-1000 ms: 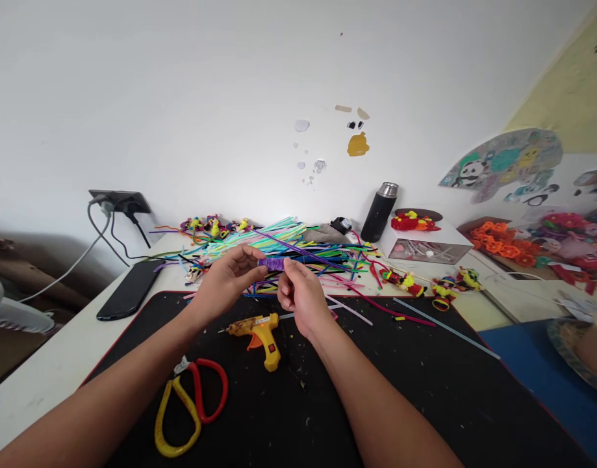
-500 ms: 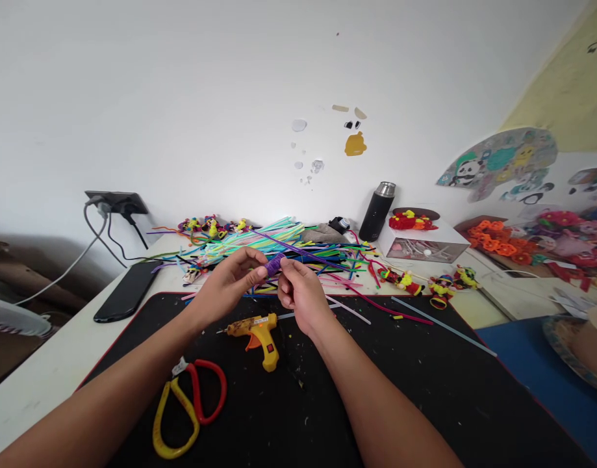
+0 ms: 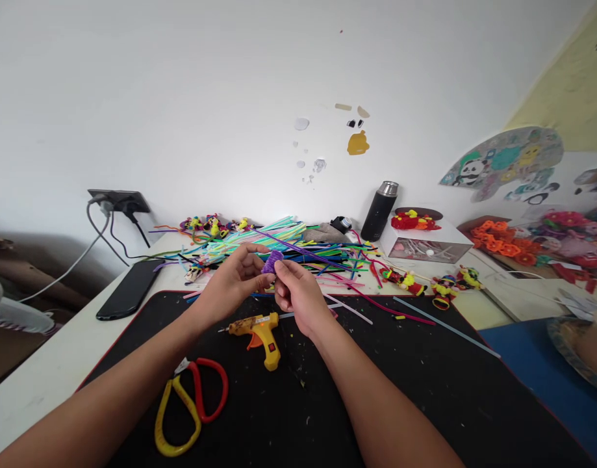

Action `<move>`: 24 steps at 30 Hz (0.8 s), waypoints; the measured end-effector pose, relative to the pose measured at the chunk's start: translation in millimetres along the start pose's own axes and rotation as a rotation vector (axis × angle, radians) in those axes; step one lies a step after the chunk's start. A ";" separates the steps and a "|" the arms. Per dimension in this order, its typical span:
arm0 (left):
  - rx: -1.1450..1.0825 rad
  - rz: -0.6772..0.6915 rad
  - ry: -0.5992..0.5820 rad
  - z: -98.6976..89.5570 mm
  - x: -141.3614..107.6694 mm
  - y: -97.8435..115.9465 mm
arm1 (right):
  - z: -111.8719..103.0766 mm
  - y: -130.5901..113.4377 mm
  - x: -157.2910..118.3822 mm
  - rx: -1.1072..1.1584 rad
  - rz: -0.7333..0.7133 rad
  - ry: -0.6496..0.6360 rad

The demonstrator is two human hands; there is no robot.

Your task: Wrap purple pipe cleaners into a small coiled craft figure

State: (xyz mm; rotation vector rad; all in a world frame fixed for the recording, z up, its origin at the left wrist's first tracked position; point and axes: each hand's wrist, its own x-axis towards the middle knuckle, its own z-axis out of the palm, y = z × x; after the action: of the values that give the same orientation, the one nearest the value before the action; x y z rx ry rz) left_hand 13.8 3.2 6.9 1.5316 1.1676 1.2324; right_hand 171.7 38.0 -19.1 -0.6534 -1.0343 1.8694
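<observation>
Between my two hands is a small coiled piece of purple pipe cleaner [image 3: 271,261], raised above the back of the black mat. My left hand [image 3: 240,274] pinches it from the left with thumb and fingers. From the right, my right hand [image 3: 297,287] grips it between thumb and curled forefinger. A yellow glue gun [image 3: 264,338] lies on the mat below the hands, its nozzle to the left. Nearer to me rest scissors [image 3: 198,403] with one yellow and one red handle, their blades mostly hidden under my left forearm.
A heap of colourful pipe cleaners [image 3: 288,242] spreads behind the hands. Small pipe cleaner figures [image 3: 444,289] lie at the right. A black phone [image 3: 128,290] is at the left, a black flask [image 3: 379,211] and a white box [image 3: 427,246] at the back right.
The purple coil has turned in my fingers, showing a wider, shorter side now. Both hands stay in nearly the same place.
</observation>
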 end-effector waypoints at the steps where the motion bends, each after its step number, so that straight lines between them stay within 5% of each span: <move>1: 0.013 0.010 0.007 0.5 -0.2 0.1 | 0.2 0.4 0.0 -0.001 0.000 -0.002; 17: 0.132 0.008 -0.057 -11.0 -1.0 6.8 | -0.6 -0.9 1.5 -0.001 -0.049 0.016; 24: -0.115 -0.054 -0.078 -12.1 0.3 9.0 | -1.5 -3.8 -1.2 0.058 -0.016 -0.076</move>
State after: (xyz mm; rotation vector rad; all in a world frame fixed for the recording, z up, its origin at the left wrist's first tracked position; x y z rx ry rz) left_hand 3.4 2.1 17.7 1.4409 1.0621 1.1730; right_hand 175.1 38.6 -16.6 -0.5430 -1.0267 1.9157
